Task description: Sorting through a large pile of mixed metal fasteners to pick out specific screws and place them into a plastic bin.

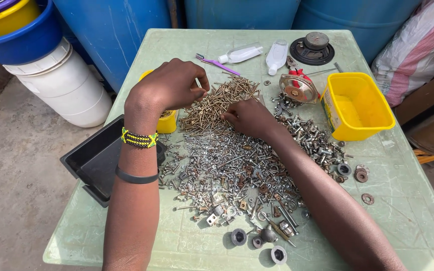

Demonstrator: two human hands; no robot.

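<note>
Sorting through hardware on a pale green plastic table [393, 200], the person works with both hands over a heap of brass-coloured screws [217, 103] near the table's middle. In the head view, the left hand [169, 85] hovers above the left edge of that heap with its fingers curled inward and the thumb pinched to the fingertips; whether a screw sits in the pinch cannot be told. The right hand [249, 118] rests on the lower right edge of the same heap, fingers narrow and pressed down among the screws. Below both hands spreads a wide pile of silver bolts, nuts and washers [232, 170]. A small yellow container [168, 120] stands partly hidden beneath the left wrist, and a black tray [94, 160] juts off the table's left edge. A larger yellow tub [357, 105] sits to the right, beside a round speaker [297, 88]. A purple toothbrush [217, 63] lies at the far side.
</note>
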